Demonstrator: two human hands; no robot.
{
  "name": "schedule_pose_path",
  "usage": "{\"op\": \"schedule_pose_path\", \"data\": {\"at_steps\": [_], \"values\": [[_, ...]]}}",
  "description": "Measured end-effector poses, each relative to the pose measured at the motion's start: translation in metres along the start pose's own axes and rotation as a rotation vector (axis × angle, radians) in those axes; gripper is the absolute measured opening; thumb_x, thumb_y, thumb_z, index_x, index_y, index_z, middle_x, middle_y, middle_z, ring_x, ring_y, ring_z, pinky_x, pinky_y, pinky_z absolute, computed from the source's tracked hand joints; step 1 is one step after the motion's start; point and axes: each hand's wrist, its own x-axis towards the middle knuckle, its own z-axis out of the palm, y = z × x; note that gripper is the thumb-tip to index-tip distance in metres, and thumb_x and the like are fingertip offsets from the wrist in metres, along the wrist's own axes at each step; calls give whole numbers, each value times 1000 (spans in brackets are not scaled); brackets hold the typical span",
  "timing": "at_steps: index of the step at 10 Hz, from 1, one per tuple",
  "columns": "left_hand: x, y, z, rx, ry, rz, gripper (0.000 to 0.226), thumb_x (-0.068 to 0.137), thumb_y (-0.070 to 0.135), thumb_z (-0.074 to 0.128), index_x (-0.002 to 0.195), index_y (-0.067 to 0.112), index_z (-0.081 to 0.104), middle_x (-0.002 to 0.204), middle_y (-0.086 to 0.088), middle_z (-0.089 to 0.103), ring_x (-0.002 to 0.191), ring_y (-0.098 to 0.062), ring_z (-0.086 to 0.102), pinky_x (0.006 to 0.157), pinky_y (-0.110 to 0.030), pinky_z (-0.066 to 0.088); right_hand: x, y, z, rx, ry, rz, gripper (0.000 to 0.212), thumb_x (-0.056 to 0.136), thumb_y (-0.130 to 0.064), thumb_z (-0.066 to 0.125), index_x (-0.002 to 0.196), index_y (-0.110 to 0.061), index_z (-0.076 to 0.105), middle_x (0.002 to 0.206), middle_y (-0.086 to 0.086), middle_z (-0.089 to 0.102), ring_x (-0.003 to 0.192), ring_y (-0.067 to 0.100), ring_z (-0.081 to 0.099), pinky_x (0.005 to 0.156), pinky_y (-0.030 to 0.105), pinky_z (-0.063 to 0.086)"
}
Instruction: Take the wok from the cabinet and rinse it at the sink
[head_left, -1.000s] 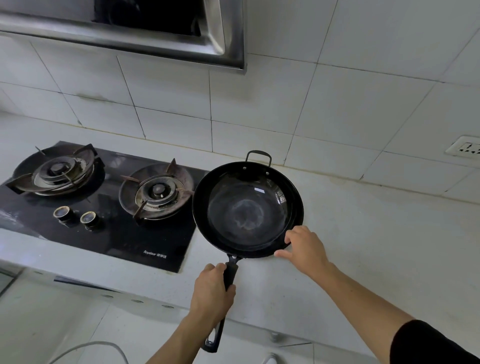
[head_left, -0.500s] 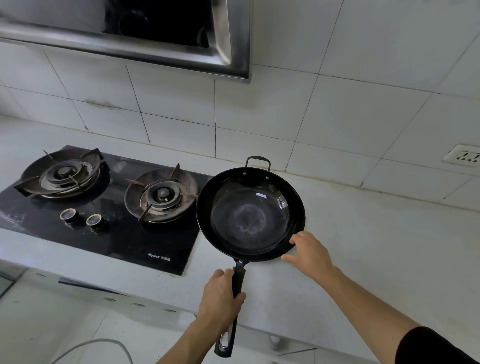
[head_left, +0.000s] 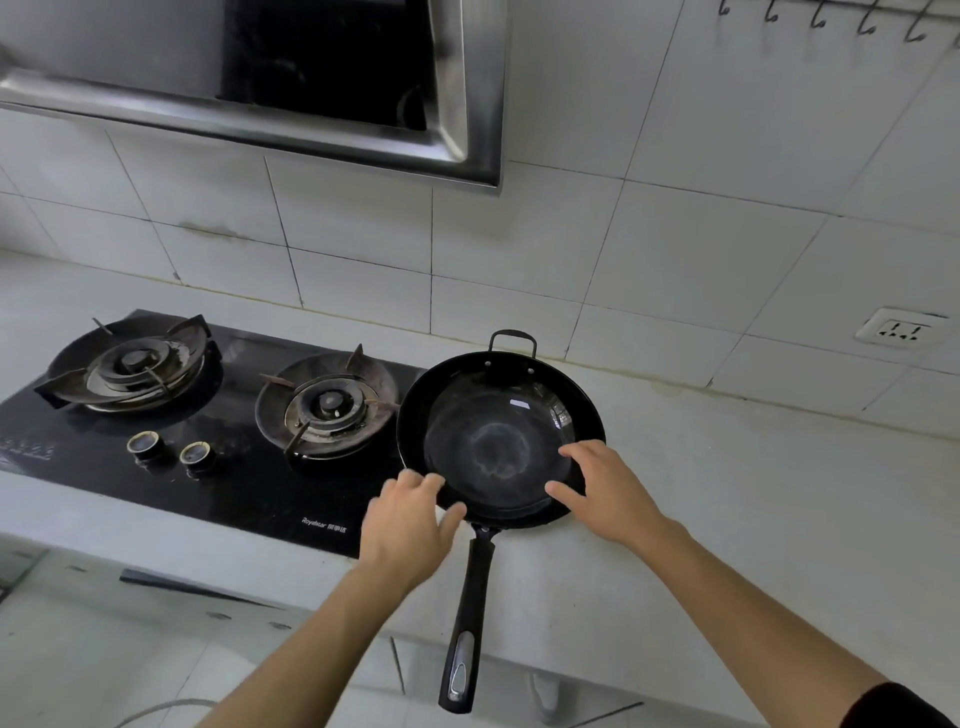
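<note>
- Wok (head_left: 498, 436) on the surface (head_left: 727, 519), just right of the hob (head_left: 156, 467), long handle (head_left: 467, 623) jutting past the near edge.
- Left hand (head_left: 410, 525) blurred, fingers spread at the near-left rim, off the handle; contact unclear.
- Right hand (head_left: 608, 493) open, fingers splayed over the near-right rim, gripping nothing.

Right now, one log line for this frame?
black long-handled wok: on white counter beside gas stove | left hand: open, at rim | right hand: open, over rim | sink: unseen
</note>
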Motion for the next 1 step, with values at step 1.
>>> {"op": "schedule_pose_path", "data": {"at_steps": [1], "values": [[18, -8, -18, 158, 4, 59, 61, 93, 62, 40, 143, 27, 40, 145, -2, 44, 131, -24, 42, 104, -42, 39, -7, -18, -14, 47, 74, -25, 60, 93, -51, 55, 142, -20, 43, 145, -3, 40, 132, 14, 38, 105, 28, 37]]}}
